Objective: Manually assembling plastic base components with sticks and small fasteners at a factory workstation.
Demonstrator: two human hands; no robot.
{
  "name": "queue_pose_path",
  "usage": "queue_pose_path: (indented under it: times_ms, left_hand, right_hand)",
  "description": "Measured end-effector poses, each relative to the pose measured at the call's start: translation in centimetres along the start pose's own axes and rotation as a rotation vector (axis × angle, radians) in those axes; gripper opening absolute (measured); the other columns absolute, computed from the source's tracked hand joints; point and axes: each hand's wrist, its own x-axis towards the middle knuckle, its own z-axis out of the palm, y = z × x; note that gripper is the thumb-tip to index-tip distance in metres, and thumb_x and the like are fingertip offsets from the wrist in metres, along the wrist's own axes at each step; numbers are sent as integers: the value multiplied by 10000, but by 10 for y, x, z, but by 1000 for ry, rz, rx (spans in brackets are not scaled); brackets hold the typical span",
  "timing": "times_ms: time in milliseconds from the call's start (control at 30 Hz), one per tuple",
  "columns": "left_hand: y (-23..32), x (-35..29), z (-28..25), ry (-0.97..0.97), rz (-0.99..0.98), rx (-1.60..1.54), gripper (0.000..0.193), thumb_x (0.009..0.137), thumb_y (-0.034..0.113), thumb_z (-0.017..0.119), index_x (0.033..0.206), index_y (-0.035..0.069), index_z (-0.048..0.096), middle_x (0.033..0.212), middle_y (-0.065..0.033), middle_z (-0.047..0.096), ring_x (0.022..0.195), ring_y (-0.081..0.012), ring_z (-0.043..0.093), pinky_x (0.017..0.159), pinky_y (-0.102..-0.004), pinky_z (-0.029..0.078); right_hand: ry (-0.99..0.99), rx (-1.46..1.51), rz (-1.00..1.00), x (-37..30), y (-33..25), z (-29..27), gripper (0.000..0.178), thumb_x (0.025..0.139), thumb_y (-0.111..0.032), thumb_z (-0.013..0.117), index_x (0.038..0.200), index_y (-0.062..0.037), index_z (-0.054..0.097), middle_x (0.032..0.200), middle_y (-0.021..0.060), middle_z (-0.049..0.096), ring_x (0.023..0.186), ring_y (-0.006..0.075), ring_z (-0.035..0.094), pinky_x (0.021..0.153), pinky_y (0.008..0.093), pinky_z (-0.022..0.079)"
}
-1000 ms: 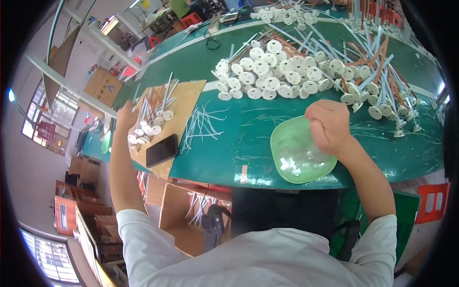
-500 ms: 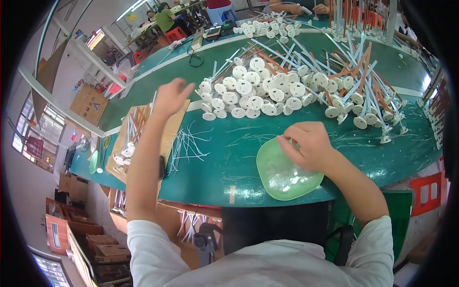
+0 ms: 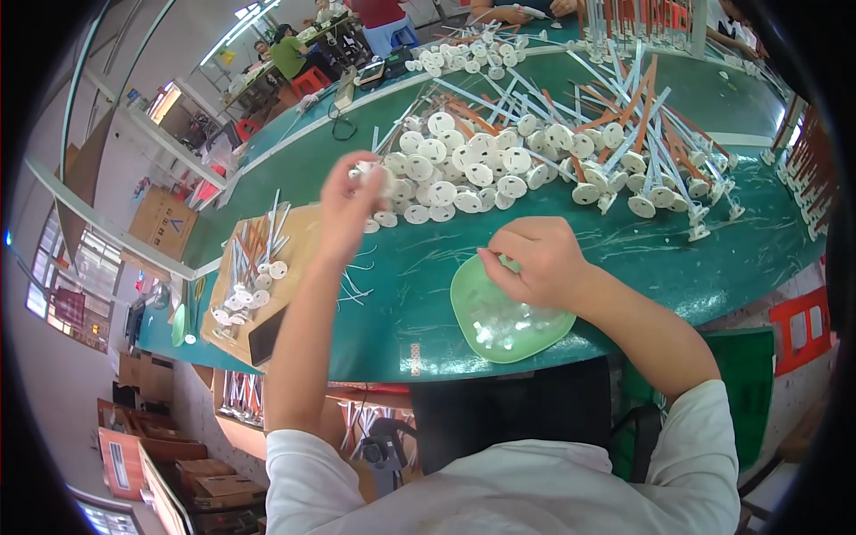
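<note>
At the left end of a heap of white discs with blue-grey and brown strips point(image 3: 455, 165), my left hand point(image 3: 346, 209) has its fingers closed around a white disc point(image 3: 383, 183); motion blurs its outline. My right hand point(image 3: 539, 263) is held over a shallow green bowl point(image 3: 522, 346), thumb and forefinger pinched together. Whatever sits in that pinch is too small to make out. Small clear, shiny pieces point(image 3: 499, 330) lie in the bowl. Thin white wires point(image 3: 357, 287) lie by my left forearm, which partly covers them.
On the left, a cardboard sheet point(image 3: 299, 234) carries more discs with strips point(image 3: 254, 267) and a dark phone-like slab point(image 3: 267, 337). Upright strips stand in a rack point(image 3: 637, 27) at the back right. Another person's hands point(image 3: 513, 14) are across the table; other people sit farther off.
My left hand has moved right to the heap's left end and closed on a white disc. My right hand stays over the bowl, still pinched. The whole view has shifted slightly.
</note>
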Motion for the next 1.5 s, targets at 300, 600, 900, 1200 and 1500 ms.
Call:
queue_pose_path:
  times_ms: [300,600,900,1200,1500]
  left_hand:
    - [8,-52,87,-121,67,-637,272,952,43,624,1208,16,533,1131,-85,623,1003,-184,655,867,-318,535]
    - [7,-89,84,-82,643,-4,364,861,-39,639,1221,-62,586,900,-164,711,753,-228,714,669,-306,549]
    - [6,-93,83,-65,755,103,458,751,-60,699,1204,-41,639,860,-156,698,694,-263,687,620,-293,522]
    - [5,-88,85,-201,529,-128,358,864,-46,640,1221,-36,631,793,-116,703,640,-166,689,606,-258,520]
    - [20,-69,54,-472,306,-984,282,952,59,616,1219,-33,627,986,-111,702,754,-139,660,716,-253,523]
  right_hand:
    - [6,-13,82,-6,4,2,110,725,-32,742,734,-45,634,669,68,629,565,246,616,497,339,480]
    - [167,51,-110,4,3,7,380,660,-56,837,1016,-7,712,921,114,703,728,227,678,603,281,547]
    - [150,28,-126,1,1,5,293,646,-7,815,929,-7,740,887,118,723,676,208,682,563,254,546]
    - [45,32,-131,2,8,-1,253,684,2,800,930,-28,749,900,106,736,679,210,694,577,253,552]
    - [180,319,261,5,-9,-5,103,814,-5,731,915,5,717,849,111,713,686,137,694,623,229,547]
